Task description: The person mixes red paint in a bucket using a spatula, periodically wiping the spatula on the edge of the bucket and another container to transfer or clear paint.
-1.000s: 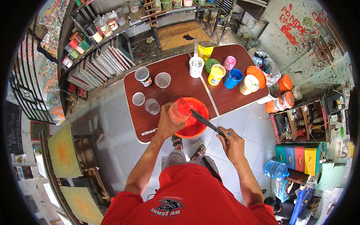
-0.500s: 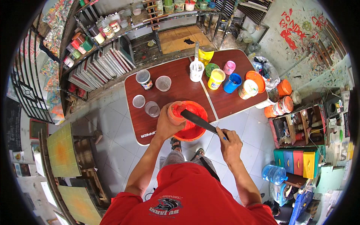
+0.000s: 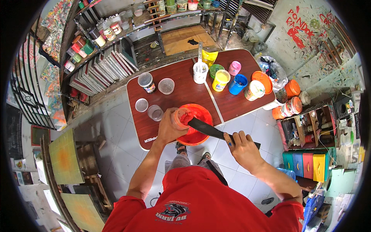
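Observation:
My left hand [image 3: 168, 128] is wrapped round a small clear plastic cup [image 3: 178, 123], tilted over an orange-red tub [image 3: 210, 117] at the table's near edge. Red paint shows inside the cup and smeared in the tub. My right hand [image 3: 244, 151] grips a long flat black spatula [image 3: 210, 130] near its end. The spatula's tip is at the cup's mouth, with a lump of red paint beside it. Left of the cup stand two clear cups, one [image 3: 155, 113] close to my left fingers and another [image 3: 141, 104] farther left.
On the brown table [image 3: 177, 100] are a lidded tub [image 3: 146, 82], a clear bowl [image 3: 166, 86] and a white container [image 3: 200, 72] with a handled tool. Paint pots in yellow [image 3: 221, 80], blue [image 3: 238, 84] and pink [image 3: 234, 68] stand right. Shelves [image 3: 104, 50] hold several frames.
My right hand has moved right and slightly down with the spatula, its elbow swinging outward. The spatula tip now has red paint bunched beside it at the cup's mouth.

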`<state>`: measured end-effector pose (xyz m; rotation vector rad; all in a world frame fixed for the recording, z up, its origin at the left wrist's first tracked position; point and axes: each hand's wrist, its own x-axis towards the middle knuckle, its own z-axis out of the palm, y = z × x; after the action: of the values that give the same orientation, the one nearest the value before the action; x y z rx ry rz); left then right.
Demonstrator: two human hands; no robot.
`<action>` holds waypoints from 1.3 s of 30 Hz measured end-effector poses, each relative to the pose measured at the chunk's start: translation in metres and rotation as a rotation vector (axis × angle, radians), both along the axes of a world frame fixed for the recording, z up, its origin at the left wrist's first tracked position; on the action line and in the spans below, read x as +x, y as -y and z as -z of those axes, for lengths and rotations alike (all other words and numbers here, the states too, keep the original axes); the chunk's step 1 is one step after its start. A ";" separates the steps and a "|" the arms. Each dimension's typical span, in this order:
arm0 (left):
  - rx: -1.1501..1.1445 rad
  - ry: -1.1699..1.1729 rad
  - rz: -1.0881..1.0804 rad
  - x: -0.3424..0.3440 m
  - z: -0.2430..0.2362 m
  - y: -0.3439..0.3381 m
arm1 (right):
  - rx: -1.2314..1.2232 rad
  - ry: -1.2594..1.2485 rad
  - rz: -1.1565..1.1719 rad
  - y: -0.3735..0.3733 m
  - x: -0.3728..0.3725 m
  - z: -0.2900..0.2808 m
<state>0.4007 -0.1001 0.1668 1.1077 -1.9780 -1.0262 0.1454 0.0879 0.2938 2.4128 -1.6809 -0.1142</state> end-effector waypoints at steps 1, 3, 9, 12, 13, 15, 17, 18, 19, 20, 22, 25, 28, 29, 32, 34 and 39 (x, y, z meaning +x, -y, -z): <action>-0.014 -0.007 -0.002 -0.001 0.003 0.001 | 0.015 -0.040 -0.020 0.003 0.000 -0.008; -0.015 -0.025 0.003 -0.002 0.009 0.004 | 0.046 -0.118 -0.064 0.010 0.001 -0.023; -0.003 -0.028 0.020 -0.003 0.013 0.005 | 0.033 -0.185 -0.120 0.029 -0.002 -0.049; 0.014 -0.016 0.012 -0.006 0.014 0.007 | 0.008 -0.180 -0.135 0.040 -0.003 -0.058; 0.026 -0.013 0.021 -0.006 0.015 0.007 | -0.005 -0.186 -0.148 0.044 -0.004 -0.061; 0.029 0.002 0.033 -0.006 0.018 0.008 | -0.033 -0.198 -0.171 0.051 -0.006 -0.066; 0.014 0.027 0.041 -0.008 0.018 0.007 | -0.032 -0.206 -0.167 0.055 -0.006 -0.071; -0.007 0.030 0.042 -0.009 0.020 0.007 | -0.031 -0.210 -0.163 0.056 -0.006 -0.073; -0.028 0.034 0.043 -0.011 0.022 0.007 | -0.027 -0.212 -0.164 0.058 -0.006 -0.076; -0.050 0.038 0.045 -0.012 0.024 0.006 | -0.023 -0.213 -0.164 0.061 -0.006 -0.079; -0.109 0.065 0.092 -0.013 0.027 0.007 | -0.034 -0.226 -0.183 0.065 -0.006 -0.086; -0.110 0.112 0.132 -0.018 0.027 0.008 | -0.079 -0.257 -0.250 0.073 -0.006 -0.093; -0.133 0.131 0.178 -0.022 0.014 0.009 | -0.107 -0.279 -0.329 0.083 -0.009 -0.095; -0.152 0.132 0.197 -0.023 0.010 0.009 | -0.103 -0.287 -0.348 0.086 -0.008 -0.095; -0.162 0.139 0.216 -0.023 0.007 0.008 | -0.090 -0.317 -0.376 0.096 -0.004 -0.093; -0.211 0.078 0.212 -0.021 0.013 0.013 | -0.047 -0.300 -0.354 0.104 -0.002 -0.090; -0.206 -0.044 0.156 -0.017 0.029 0.016 | 0.221 -0.137 -0.212 0.133 -0.017 -0.077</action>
<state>0.3838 -0.1161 0.1375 0.8246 -2.1067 -0.8927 0.1280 -0.0447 0.3706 2.6562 -1.4094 -0.4438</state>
